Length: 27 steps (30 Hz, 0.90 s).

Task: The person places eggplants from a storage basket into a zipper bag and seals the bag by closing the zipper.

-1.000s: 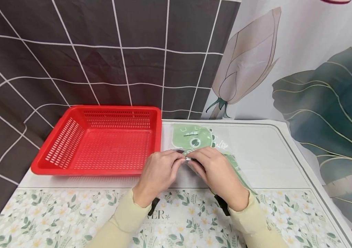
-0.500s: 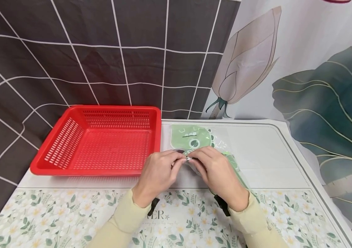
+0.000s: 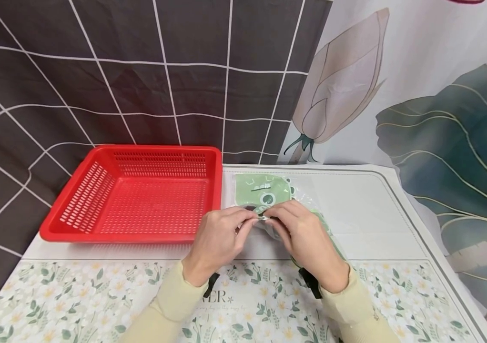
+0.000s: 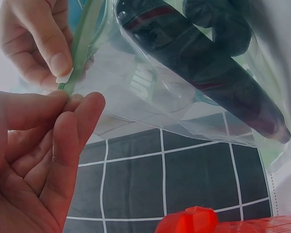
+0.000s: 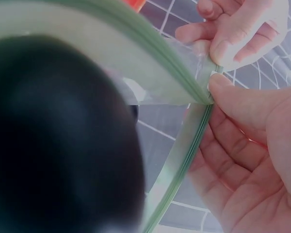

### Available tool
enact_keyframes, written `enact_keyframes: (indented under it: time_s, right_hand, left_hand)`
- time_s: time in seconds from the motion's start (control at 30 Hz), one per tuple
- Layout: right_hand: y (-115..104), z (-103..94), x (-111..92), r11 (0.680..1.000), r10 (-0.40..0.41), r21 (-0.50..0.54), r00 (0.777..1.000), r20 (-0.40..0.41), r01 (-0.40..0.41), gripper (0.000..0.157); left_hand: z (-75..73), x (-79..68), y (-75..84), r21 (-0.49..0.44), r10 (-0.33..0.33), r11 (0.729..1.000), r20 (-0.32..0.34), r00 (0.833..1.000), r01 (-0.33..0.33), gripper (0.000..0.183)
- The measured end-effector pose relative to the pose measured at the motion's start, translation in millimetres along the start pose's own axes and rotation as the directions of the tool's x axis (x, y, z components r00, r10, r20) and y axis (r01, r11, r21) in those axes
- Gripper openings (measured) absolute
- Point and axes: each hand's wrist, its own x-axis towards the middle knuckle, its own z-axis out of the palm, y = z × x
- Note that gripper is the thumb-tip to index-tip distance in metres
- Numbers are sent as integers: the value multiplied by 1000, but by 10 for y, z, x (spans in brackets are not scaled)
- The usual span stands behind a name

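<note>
A clear zip bag [image 3: 262, 186] printed with a green cartoon face lies partly on the table, its near end raised between both hands. My left hand [image 3: 218, 238] pinches one end of the green zip strip [image 5: 182, 165]. Right beside those fingertips, my right hand [image 3: 305, 233] pinches the white slider [image 4: 64, 77] between thumb and finger. Past the slider, the two zip edges stand apart in the right wrist view. Inside the bag is a long, glossy dark purple eggplant [image 4: 203, 73], with a second dark rounded piece [image 4: 228, 29] next to it.
A red perforated plastic basket [image 3: 153, 237] stands on the table to the left of the bag. The table cover [image 3: 372, 209] is white at the back and flowered in front. A dark grid curtain [image 3: 196, 90] and a flower-print curtain [image 3: 346, 95] hang behind.
My right fingertips have shifted slightly to the right, widening the small gap to my left fingertips. The bag's printed end has slid a little left in view. My left hand has barely moved.
</note>
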Motion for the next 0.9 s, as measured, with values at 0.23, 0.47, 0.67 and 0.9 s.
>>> enact_keyframes:
  time_s: [0.23, 0.47, 0.67, 0.9]
  right_hand:
    - [7, -26, -17, 1000, 4, -14, 1000, -1, -4, 11]
    - [31, -25, -23, 1000, -2, -17, 1000, -18, 1, 12]
    - [49, -30, -21, 1000, 1, -16, 1000, -25, -1, 13]
    - [58, -52, -14, 1000, 8, -24, 1000, -23, -8, 12]
  left_hand:
    - [-2, -4, 5, 13, 15, 1000, -11, 1000, -15, 6]
    - [-2, -2, -1, 4, 18, 1000, -21, 1000, -18, 6]
    - [-10, 1, -14, -4, 15, 1000, -26, 1000, -15, 7]
    - [-18, 0, -42, -2, 21, 1000, -42, 999, -21, 7]
